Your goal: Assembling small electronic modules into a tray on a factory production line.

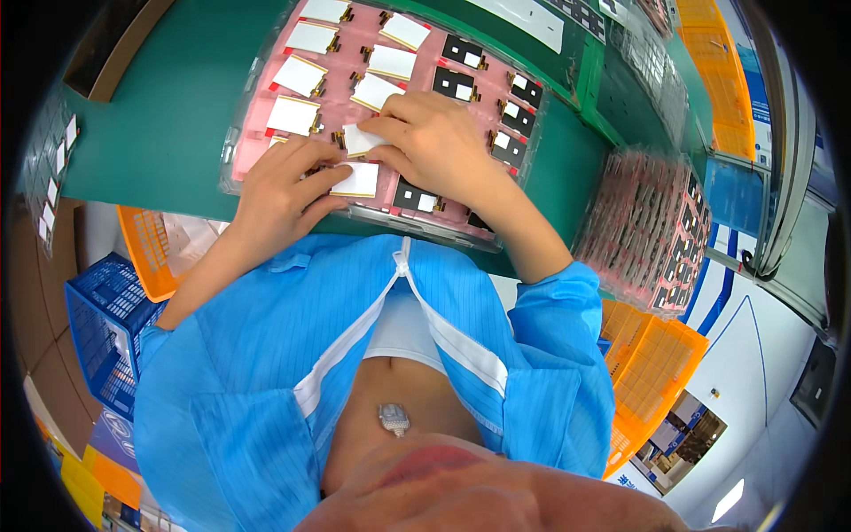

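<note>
A clear plastic tray (232,168) with a pink lining lies on the green table, holding rows of flat white panels (301,74) with small dark and gold connector tails. In its right-hand columns sit black pieces (454,84) with white squares. My right hand (434,142) reaches over the middle of the tray, thumb and fingers closed at the right edge of a white panel (360,140). Just below, my left hand (288,188) has its fingers closed at the left end of another white panel (357,180) in the near row. Its fingertips partly cover that panel's edge.
A tall stack of filled clear trays (643,230) stands to the right. Green rails (589,80) run past the tray's far right. A cardboard box (113,49) sits at the far left. Orange (146,257) and blue (111,324) baskets stand below the table's left side.
</note>
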Tool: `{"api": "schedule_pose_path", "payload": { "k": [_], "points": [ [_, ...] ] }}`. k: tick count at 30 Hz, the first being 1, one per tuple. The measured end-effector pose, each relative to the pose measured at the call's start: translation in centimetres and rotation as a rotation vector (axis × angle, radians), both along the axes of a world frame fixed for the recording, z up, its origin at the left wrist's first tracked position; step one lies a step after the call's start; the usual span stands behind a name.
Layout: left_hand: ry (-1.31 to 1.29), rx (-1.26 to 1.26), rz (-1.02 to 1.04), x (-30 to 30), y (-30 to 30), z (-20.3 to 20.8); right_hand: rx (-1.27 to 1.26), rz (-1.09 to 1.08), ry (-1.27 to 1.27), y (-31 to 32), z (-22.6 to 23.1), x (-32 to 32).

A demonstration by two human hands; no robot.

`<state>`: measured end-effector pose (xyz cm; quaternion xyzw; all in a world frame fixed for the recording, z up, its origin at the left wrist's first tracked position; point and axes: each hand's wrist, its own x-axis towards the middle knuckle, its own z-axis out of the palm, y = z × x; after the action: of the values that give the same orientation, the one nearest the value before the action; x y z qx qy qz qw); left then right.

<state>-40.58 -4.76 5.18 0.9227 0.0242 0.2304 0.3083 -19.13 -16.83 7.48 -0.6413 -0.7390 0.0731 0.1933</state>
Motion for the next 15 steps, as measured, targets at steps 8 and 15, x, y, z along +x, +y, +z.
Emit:
{"api": "schedule_pose_path", "payload": {
  "k": [8, 15],
  "points": [
    [-0.013, -0.043, -0.020, -0.1, 0.1, -0.2, 0.118, -0.167, 0.052, 0.2, -1.1, -1.8],
    [-0.062, -0.054, -0.041, 0.3, 0.7, -0.1, 0.161, -0.309, 0.008, 1.8, 0.3, 0.7]
  ]
}}
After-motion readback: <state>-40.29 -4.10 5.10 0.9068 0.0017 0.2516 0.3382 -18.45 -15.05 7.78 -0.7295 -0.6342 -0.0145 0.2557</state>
